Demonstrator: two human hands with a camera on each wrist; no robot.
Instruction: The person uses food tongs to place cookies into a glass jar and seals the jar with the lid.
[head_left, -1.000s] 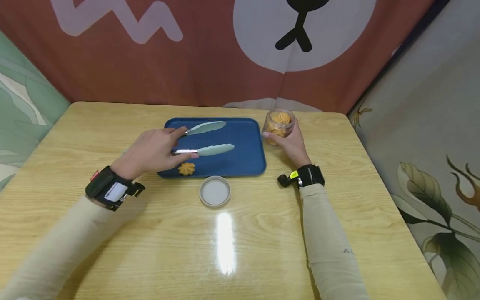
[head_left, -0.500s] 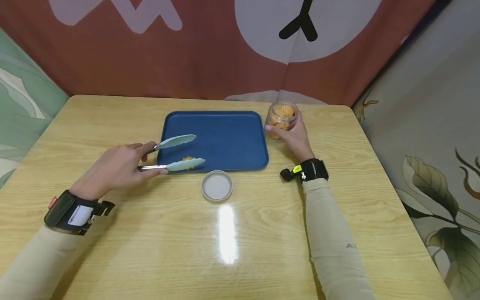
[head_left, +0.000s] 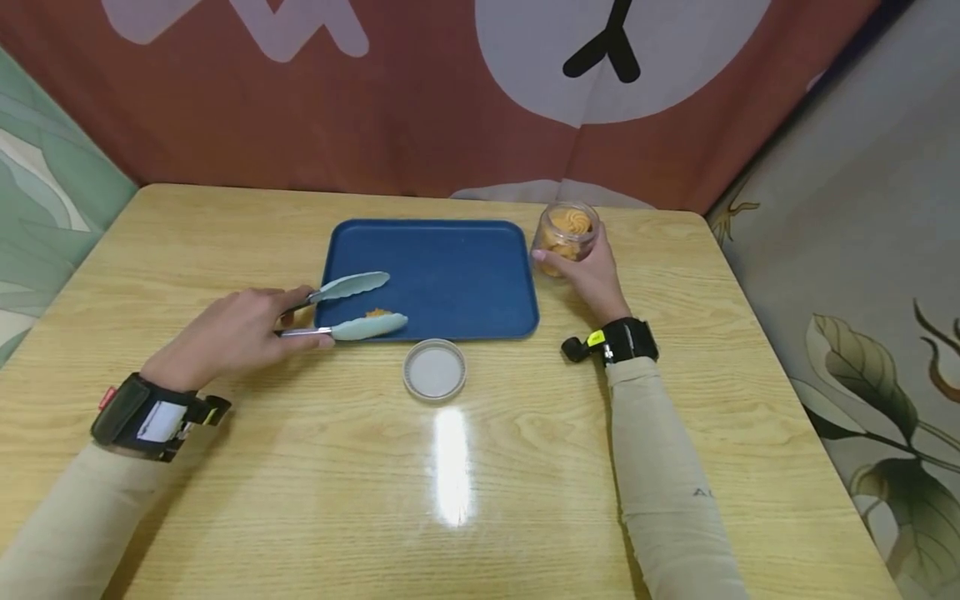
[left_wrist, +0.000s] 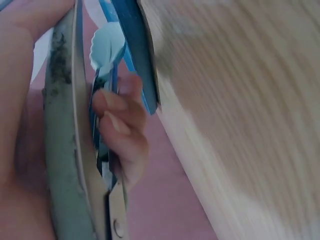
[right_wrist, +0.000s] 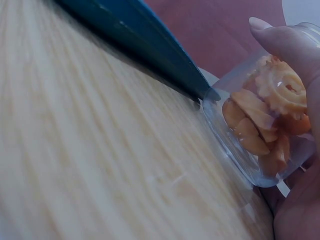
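My left hand (head_left: 236,333) grips a pair of tongs (head_left: 367,327) with pale mint scalloped tips, spread apart over the left end of a blue tray (head_left: 457,279). Between the tips a piped cookie (head_left: 378,313) lies on the tray, partly hidden behind the nearer tip. In the left wrist view, fingers (left_wrist: 122,127) curl around one arm of the tongs. My right hand (head_left: 596,275) holds a clear jar (head_left: 567,237) upright on the table, right of the tray. Several swirled cookies (right_wrist: 270,110) fill the jar, thumb and fingers around its side.
A round, pale jar lid (head_left: 435,371) lies on the wooden table (head_left: 517,467) just in front of the tray. Behind the table's far edge hangs a reddish-brown cloth (head_left: 300,125). A patterned grey curtain (head_left: 847,250) borders the right side.
The left hand has drawn the tongs left and nearer, so the tips now straddle the cookie, then shifted only slightly. The right hand stays on the jar.
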